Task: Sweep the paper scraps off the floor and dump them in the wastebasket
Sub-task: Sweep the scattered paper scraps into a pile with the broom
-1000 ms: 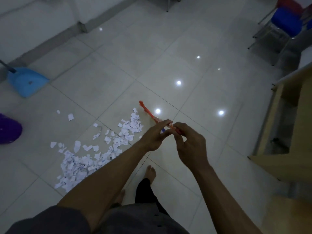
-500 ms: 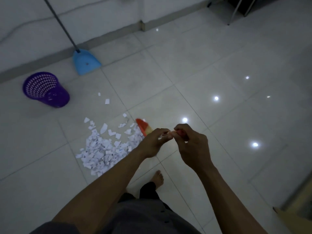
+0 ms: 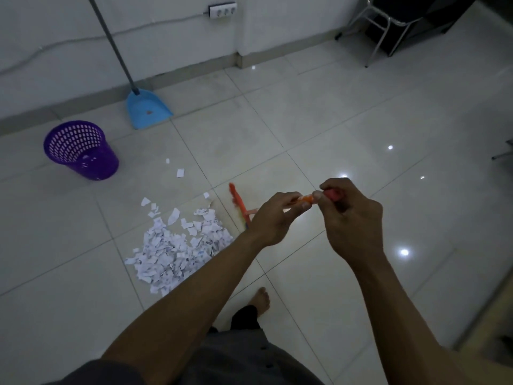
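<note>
Floor [image 3: 361, 120] fills the view in pale glossy tiles, and more of the stretch along the wall shows than a second ago, since the head has turned left.

Paper scraps [image 3: 177, 245] lie down and to the left of the fingers [image 3: 290, 197]. They are now drawn into one tighter heap, where a second ago they trailed out in a long streak. A few strays sit apart from it, up toward the wastebasket [image 3: 80, 151]. That purple bin stands upright, well off to the upper left of the fingers. It is wholly in sight now, where only its edge showed before.

Farther up, the blue dustpan [image 3: 148, 109] rests by the wall with its long handle rising out of view, untouched.

The broom [image 3: 238, 200] has its orange head just left of the fingers, at the heap's right edge, drawn in closer than it was.

Both hands grip the top of its stick. The left hand [image 3: 273, 220] pinches the orange shaft with curled fingers, and the right hand [image 3: 351, 220] is curled round the red end. They are close together.

Gathering looks nearly finished. The strays and the dustpan appear to be what remains before any dumping.
</note>
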